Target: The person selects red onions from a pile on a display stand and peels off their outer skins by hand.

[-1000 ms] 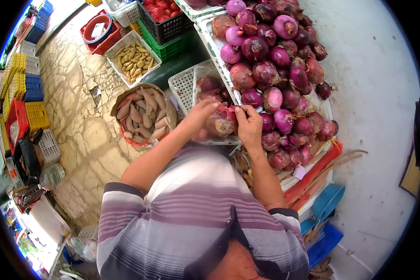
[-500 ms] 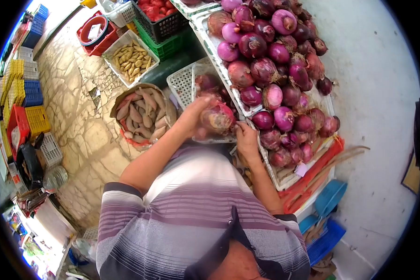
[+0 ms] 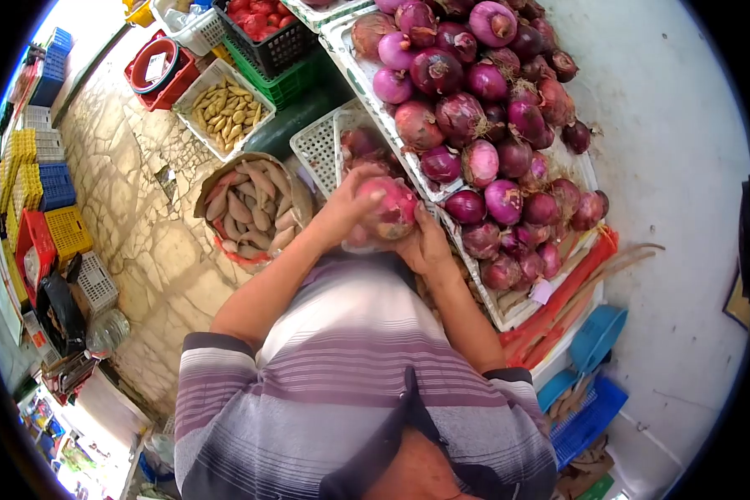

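Observation:
A red onion [image 3: 394,205] with loose papery skin is held in front of my body. My left hand [image 3: 350,202] is wrapped round its left side, thumb on top. From the right, my right hand [image 3: 425,242] grips its lower right side; some of those fingers are hidden beneath the onion. Behind my left hand, a white basket [image 3: 315,150] holds a box with several more red onions [image 3: 362,146]. A large heap of red onions [image 3: 483,92] fills the white foam trays just right of my hands.
To the left stands a sack of sweet potatoes [image 3: 254,204], with a crate of small yellow-brown roots [image 3: 227,112] beyond it. A black crate [image 3: 279,52] holds red-wrapped produce. Blue basins [image 3: 596,337] sit at the lower right, near a white wall [image 3: 667,250].
My right hand has moved from the onion's edge to under and round its right side. The onion has turned, showing more bare pink-red surface. The view has shifted slightly.

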`<action>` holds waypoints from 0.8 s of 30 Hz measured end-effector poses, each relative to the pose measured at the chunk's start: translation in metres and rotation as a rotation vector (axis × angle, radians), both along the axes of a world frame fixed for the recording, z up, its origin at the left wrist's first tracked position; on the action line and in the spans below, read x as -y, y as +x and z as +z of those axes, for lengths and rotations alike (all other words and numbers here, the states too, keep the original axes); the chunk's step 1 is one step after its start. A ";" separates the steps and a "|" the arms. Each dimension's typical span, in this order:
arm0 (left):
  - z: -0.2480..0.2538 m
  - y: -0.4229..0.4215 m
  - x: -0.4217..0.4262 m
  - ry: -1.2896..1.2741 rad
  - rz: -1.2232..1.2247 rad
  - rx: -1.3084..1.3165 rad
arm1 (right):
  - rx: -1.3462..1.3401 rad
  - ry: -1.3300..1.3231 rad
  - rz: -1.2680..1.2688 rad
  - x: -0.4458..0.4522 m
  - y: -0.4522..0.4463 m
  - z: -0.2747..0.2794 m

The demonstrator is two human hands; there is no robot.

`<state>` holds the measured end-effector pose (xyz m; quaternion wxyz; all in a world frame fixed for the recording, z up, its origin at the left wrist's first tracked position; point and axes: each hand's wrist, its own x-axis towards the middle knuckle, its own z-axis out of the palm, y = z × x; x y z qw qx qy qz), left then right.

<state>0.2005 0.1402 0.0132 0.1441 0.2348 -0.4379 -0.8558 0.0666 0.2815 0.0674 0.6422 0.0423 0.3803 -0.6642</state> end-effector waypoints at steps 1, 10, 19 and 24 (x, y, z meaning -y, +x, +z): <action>0.004 0.001 0.002 -0.087 -0.043 0.033 | -0.004 0.023 -0.020 0.000 -0.004 -0.003; 0.053 0.003 0.003 -0.799 0.033 0.095 | -0.320 -0.020 -0.130 0.007 0.002 0.002; 0.034 -0.003 -0.005 -0.799 0.173 0.131 | -0.453 0.168 -0.271 0.006 0.003 -0.005; 0.019 -0.007 -0.009 -1.095 0.222 0.058 | -0.547 0.234 -0.257 -0.003 -0.001 -0.028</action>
